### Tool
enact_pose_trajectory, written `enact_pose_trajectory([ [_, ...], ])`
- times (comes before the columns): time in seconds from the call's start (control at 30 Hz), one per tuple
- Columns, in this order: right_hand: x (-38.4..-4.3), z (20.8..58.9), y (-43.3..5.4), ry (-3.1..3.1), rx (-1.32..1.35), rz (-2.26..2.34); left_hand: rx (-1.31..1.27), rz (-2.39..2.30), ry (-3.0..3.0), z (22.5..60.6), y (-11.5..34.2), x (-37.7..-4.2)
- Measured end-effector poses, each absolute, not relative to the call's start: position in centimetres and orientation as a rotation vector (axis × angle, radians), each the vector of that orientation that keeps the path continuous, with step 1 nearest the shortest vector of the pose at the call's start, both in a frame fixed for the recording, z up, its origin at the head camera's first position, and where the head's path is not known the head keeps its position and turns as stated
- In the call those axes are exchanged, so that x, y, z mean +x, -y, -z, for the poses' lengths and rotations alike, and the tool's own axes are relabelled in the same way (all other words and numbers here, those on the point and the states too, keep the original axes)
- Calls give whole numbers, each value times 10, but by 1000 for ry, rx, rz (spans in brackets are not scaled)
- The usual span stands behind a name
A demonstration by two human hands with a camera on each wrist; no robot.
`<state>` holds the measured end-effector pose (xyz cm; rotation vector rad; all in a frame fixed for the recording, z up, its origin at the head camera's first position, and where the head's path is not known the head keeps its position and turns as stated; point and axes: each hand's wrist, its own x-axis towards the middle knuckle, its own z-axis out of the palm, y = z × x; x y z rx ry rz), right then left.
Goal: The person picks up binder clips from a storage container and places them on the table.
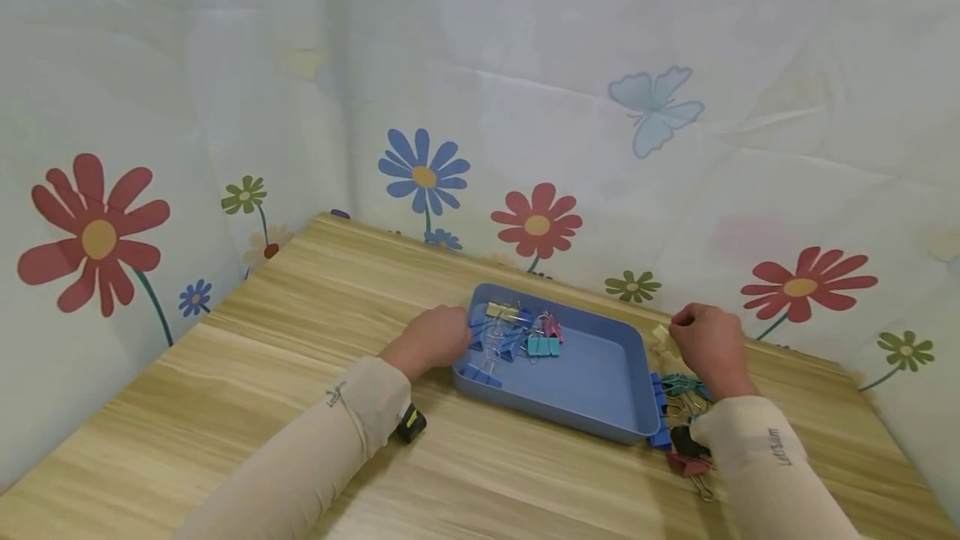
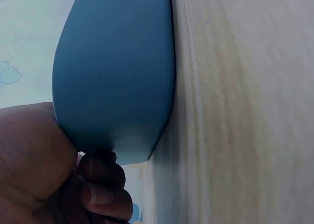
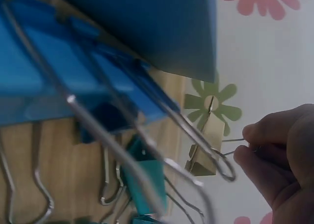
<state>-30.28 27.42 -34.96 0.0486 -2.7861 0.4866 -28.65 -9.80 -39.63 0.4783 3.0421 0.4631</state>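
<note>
behind the table [image 1: 465, 473], a flowered sheet [image 1: 487, 65]; in the way right of the blue tray [image 1: 600, 365], blue clips [image 1: 660, 438] and a sleeve [image 1: 772, 465] over loose clips [image 1: 681, 384]. gripping the tray's left rim with curled left hand [image 1: 437, 336]; pinching a gold clip [image 3: 208, 140] beside it with the right hand [image 1: 708, 346]. inside, counted: one yellow clip [image 1: 507, 312], one pink [image 1: 552, 328], one teal [image 1: 543, 347], at least three blue [image 1: 512, 346].

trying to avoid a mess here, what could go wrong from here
The gold clip, pinched by its handle in the right grip, might slip and drop. A tug from the left grip at the blue tray could slide its loose clips. Clips crowded beside it may snag together.
</note>
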Motion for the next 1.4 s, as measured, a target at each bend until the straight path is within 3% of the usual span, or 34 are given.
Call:
enact_pose_trajectory([
  [1.4, -307, 370, -267, 2887, 136, -327, 447, -460, -3026, 390, 98, -282],
])
